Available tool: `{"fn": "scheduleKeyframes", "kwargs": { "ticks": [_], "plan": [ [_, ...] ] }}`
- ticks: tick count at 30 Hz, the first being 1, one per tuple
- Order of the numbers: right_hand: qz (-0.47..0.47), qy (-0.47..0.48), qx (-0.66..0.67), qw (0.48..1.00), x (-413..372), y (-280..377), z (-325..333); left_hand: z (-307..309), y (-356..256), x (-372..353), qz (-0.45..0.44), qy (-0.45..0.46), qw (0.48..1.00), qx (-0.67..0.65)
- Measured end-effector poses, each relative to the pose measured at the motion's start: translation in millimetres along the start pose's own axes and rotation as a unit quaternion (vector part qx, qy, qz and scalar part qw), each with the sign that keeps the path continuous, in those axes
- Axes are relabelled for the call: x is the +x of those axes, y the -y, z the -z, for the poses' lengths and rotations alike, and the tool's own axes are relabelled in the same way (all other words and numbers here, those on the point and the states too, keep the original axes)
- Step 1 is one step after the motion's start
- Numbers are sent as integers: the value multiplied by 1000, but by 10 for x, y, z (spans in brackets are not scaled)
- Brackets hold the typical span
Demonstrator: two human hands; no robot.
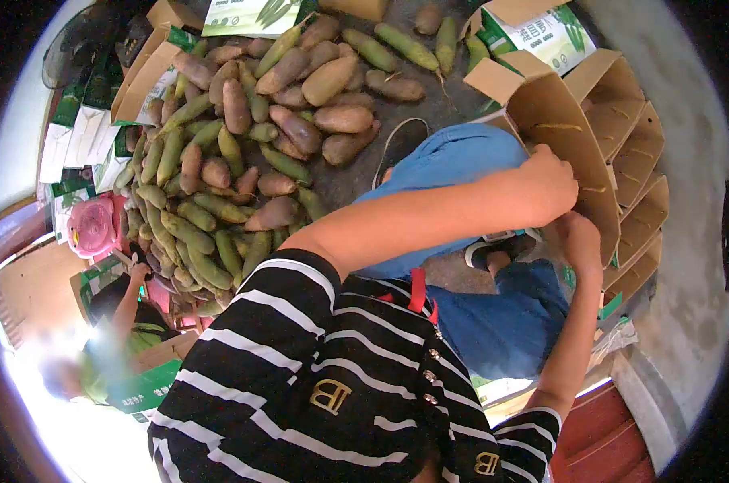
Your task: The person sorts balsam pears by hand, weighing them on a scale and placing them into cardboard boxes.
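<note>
My left hand point(549, 187) is curled at the near edge of an open cardboard box point(553, 121), its fingers partly hidden. Just below it in the view, my right hand point(582, 241) is closed on the lower edge of the same box. Its brown inside faces me, and I see nothing in the part that shows. More open cardboard boxes point(642, 161) stand against its far side in a row. My left forearm crosses over my blue trousers.
A big pile of long green and reddish-brown radishes point(244, 153) covers the floor at left. Printed boxes point(256, 16) stand around it. Another person point(127, 310) is at lower left, near a pink plastic stool or fan point(93, 227). A grey wall point(690, 241) rises at right.
</note>
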State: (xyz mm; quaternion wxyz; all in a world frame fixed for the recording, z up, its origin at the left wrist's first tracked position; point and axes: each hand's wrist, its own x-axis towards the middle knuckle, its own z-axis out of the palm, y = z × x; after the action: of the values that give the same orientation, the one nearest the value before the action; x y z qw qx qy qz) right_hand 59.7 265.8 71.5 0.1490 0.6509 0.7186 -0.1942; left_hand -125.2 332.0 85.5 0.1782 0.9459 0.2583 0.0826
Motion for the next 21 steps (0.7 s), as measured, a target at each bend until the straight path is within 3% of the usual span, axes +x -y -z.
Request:
{"fn": "scheduleKeyframes", "kwargs": {
  "ticks": [3, 9, 12, 15, 19, 21],
  "plan": [
    [13, -15, 0, 1000, 3, -112, -72, -62, -2, 10, 1, -50, 998, 33],
    [9, 4, -41, 999, 15, -146, -128, -59, 15, -15, -17, -93, 995, -27],
    [10, 4, -44, 999, 28, -119, -100, 20, 30, -36, -28, -145, 986, -80],
    [23, -6, -39, 999, 37, -161, -123, 157, 67, -109, -9, -257, 948, -185],
    [32, 5, -53, 998, 18, -130, -76, 227, 611, -581, 98, -375, 901, -198],
    [33, 10, -56, 998, 29, -131, -66, 162, 969, -946, 176, -341, 913, -138]
  ]
}}
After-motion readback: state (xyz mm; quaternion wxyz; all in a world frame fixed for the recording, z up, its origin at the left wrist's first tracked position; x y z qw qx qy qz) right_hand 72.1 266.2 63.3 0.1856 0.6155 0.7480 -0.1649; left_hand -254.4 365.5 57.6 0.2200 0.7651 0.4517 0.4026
